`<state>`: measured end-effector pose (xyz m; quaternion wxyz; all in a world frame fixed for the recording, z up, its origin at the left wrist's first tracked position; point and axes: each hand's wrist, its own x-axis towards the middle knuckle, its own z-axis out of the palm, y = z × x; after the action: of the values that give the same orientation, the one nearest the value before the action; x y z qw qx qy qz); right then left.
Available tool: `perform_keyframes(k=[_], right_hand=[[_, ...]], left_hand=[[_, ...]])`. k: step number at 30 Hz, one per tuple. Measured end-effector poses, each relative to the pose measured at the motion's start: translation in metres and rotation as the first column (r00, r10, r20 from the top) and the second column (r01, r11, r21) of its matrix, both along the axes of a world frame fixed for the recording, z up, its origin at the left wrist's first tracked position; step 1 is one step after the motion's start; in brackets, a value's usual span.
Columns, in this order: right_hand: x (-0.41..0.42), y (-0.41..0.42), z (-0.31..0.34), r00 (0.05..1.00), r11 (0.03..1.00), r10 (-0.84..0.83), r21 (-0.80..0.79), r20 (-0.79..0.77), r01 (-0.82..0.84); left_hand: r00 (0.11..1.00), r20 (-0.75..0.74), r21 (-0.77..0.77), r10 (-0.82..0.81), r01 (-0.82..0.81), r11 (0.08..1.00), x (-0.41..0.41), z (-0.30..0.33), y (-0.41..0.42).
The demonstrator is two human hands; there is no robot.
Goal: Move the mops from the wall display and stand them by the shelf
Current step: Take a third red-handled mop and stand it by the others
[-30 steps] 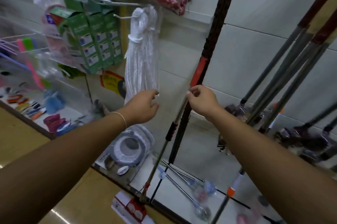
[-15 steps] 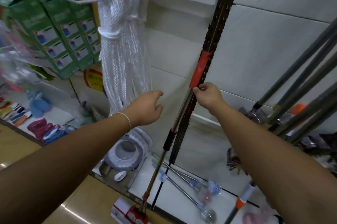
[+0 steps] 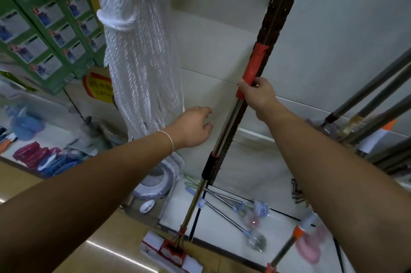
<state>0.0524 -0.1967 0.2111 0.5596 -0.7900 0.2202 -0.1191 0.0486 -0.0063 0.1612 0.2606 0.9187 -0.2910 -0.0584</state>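
Orange grip (image 3: 252,70) of the flat mop (image 3: 219,143), pinched at its lower end by the right hand (image 3: 258,95); the mop stands against the dark slotted shelf upright (image 3: 275,21), its head (image 3: 171,252) on the floor. Left hand (image 3: 192,127) hovers loose-fingered beside the steel shaft, empty, near hanging white rope (image 3: 138,39).

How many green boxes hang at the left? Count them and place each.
3, side by side at upper left: a green box at the picture's edge, one in the middle, one beside the white rope bundle. Others may lie outside the view.
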Motion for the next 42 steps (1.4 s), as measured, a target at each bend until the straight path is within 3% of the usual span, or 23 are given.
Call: perform_keyframes(k=[7,11,15,18,23,36,42], right_hand=[[-0.028,0.028,0.001,0.995,0.985,-0.025,-0.17,0.094,0.041],[-0.06,0.051,0.005,0.993,0.969,-0.038,-0.24,0.114,0.065],[-0.094,0.074,0.008,0.986,0.945,-0.049,-0.313,0.158,0.097],[-0.115,0.089,0.011,0.982,0.942,-0.058,-0.317,0.182,0.115],[-0.146,0.111,0.015,0.975,0.938,-0.102,-0.307,0.198,0.16],[-0.283,0.109,0.078,0.953,0.965,-0.091,-0.213,0.29,0.156],[-0.366,0.08,0.147,0.903,0.953,-0.139,-0.194,0.407,0.234]], left_hand=[[0.997,-0.036,0.018,-0.063,0.063,0.998,0.001,0.002,0.004],[0.989,-0.132,-0.036,-0.071,0.067,0.997,-0.011,-0.006,0.006],[0.94,-0.289,-0.223,-0.184,0.121,0.967,-0.028,-0.016,0.013],[0.913,-0.289,-0.311,-0.287,0.194,0.93,-0.043,-0.023,0.015],[0.822,-0.429,-0.472,-0.375,0.15,0.869,-0.074,-0.035,0.025],[0.852,-0.277,-0.569,-0.443,0.226,0.79,-0.198,0.024,0.019],[0.823,-0.141,-0.675,-0.55,0.327,0.662,-0.269,0.087,-0.013]])
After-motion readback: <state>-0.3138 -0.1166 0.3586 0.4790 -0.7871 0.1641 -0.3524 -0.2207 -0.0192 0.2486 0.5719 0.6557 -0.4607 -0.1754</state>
